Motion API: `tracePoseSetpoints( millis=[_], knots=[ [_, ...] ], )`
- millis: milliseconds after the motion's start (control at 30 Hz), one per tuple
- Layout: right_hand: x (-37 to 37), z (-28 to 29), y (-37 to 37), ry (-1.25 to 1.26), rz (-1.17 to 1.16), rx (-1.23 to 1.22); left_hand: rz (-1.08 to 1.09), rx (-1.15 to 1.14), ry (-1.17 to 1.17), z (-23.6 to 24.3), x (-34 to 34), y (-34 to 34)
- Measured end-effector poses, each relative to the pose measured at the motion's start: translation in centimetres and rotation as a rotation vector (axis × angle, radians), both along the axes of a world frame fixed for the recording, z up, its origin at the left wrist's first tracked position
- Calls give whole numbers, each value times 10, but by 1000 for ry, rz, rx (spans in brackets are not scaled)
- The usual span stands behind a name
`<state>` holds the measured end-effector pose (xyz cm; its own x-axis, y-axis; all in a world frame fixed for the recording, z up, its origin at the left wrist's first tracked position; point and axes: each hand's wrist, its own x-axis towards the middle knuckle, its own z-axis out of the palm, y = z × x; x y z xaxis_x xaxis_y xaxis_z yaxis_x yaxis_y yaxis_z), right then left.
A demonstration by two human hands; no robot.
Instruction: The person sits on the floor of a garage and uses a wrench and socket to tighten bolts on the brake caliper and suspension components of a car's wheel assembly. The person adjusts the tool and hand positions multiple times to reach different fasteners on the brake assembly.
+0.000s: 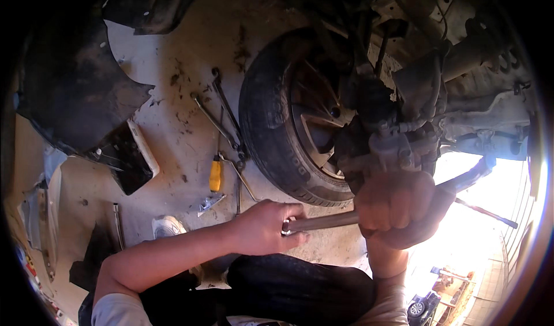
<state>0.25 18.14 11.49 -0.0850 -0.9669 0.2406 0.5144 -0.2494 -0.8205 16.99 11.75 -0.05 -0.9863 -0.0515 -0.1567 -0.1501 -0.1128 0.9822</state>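
head | both hands grasping bar, its middle covered | wheel partly lost in shadow

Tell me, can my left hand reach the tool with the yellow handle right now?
Probably yes: its yellow handle lies uncovered beyond your left hand, though that hand would first need to release the bar.
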Motion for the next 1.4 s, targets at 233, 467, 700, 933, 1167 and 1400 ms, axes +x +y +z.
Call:
tracePoseSetpoints(
  millis=[233, 467, 700, 933, 1167, 1400],
  knots=[
    [9, -7, 0, -164, -149, 156, 175, 25, 1, 3, 9, 21],
    [28, -18, 9, -119, -100, 247, 257, -36, -37, -7, 11, 28],
    [46, -64, 0, 32, -244, 545, 162, -231, 13, 0, 18, -11],
    [43, -108, 1, 795, -72, 757, 440, 49, -232, 40, 24, -130],
    [34, -99, 1, 909, 38, 781, 672, -1273, -46, 62, 27, -127],
    [36, -96, 11, 750, 177, 803, 393, -513, -289, 50, 2, -118]
  ],
)
